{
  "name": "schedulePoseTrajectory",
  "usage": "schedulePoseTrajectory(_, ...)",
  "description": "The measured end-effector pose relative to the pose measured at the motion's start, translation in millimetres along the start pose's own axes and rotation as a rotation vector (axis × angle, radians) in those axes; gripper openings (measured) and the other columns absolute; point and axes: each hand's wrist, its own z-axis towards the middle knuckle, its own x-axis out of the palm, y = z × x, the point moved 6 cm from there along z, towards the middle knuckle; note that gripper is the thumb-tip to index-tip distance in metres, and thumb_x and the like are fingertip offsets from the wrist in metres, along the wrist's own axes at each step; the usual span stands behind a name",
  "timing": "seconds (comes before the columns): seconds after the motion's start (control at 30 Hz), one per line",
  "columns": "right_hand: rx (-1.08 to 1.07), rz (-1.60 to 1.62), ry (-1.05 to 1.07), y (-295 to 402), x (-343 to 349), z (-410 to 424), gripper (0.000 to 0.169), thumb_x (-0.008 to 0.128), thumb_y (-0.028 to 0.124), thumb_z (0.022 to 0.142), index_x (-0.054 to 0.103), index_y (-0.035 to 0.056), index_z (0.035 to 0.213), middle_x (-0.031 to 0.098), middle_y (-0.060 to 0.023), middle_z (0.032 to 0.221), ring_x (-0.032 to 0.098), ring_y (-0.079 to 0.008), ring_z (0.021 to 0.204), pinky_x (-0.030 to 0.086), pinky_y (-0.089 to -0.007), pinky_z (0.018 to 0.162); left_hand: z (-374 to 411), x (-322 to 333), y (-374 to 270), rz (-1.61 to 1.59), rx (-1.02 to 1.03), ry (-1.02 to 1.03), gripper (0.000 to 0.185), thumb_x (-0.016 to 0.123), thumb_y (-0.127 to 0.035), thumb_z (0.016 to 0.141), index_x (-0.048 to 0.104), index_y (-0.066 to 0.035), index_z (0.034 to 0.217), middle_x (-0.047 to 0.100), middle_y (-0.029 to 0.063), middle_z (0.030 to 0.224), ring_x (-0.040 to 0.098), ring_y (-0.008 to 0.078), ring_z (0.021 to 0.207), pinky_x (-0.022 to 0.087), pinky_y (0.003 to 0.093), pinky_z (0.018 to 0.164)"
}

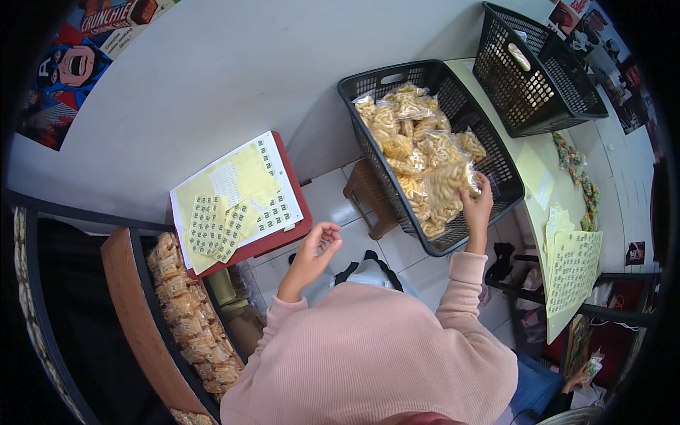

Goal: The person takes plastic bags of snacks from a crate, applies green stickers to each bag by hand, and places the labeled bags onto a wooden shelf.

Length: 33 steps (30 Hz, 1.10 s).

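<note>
Over the near right part of a black plastic basket (462, 87), my right hand (479, 204) grips a clear plastic bag of pale, curled snacks (451, 178) by one end. The held bag is slightly blurred. Below it, several similar snack bags (409, 143) are heaped inside the basket. My left hand (316, 257) hangs in the air with fingers loosely curled, thumb apart and nothing in it. Nearest to that hand is a red-edged table (292, 183) bearing yellow sticker sheets (210, 226) with small printed marks.
A brown stool (372, 204) stands under the basket. On the right counter are another black basket (531, 79), colourful wrapped sweets (584, 191) and more sticker sheets (576, 265). Packed snack bags (186, 313) fill a rack at left. Another person's hand (579, 374) holds a packet at lower right.
</note>
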Motion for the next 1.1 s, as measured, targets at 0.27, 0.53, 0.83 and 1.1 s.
schedulePoseTrajectory(0.27,0.328,1.332,0.376,155.5,108.5,-92.1,0.049,0.055,-0.002,0.077,0.034,0.0029,0.121,0.046,-0.0100,0.116,0.052,-0.0176,0.100,0.048,-0.0340,0.082,26.4,-28.4,-2.5,-0.413,-0.020,0.153,0.045,0.056,-0.016,0.084,0.034,-0.004,0.121,0.047,0.0068,0.110,0.047,0.0113,0.098,0.039,0.0259,0.085)
schedulePoseTrajectory(0.53,0.199,1.213,0.544,236.8,207.4,-186.5,0.040,0.060,0.007,0.079,0.041,-0.0008,0.113,0.051,-0.0081,0.106,0.052,-0.0123,0.094,0.045,-0.0251,0.078,35.4,-128.0,-3.6,-0.690,0.136,-0.106,0.044,0.050,-0.011,0.086,0.031,0.000,0.124,0.045,0.0093,0.118,0.048,0.0153,0.106,0.041,0.0282,0.088)
schedulePoseTrajectory(0.83,0.279,1.179,0.569,285.4,258.1,-222.0,0.020,0.058,0.015,0.083,0.053,0.0000,0.096,0.057,-0.0058,0.092,0.057,-0.0103,0.080,0.048,-0.0223,0.067,12.3,-208.3,-6.1,-0.567,0.162,-0.107,0.048,0.058,-0.009,0.081,0.036,0.002,0.122,0.048,0.0094,0.115,0.049,0.0157,0.103,0.041,0.0268,0.088)
schedulePoseTrajectory(1.1,0.193,0.984,0.577,303.4,276.5,-221.7,0.015,0.060,0.008,0.080,0.052,0.0010,0.091,0.055,-0.0036,0.089,0.055,-0.0073,0.077,0.044,-0.0184,0.059,16.4,-243.3,7.4,-0.549,0.022,-0.017,0.049,0.062,-0.010,0.078,0.039,0.002,0.119,0.052,0.0083,0.108,0.052,0.0144,0.098,0.044,0.0258,0.083)
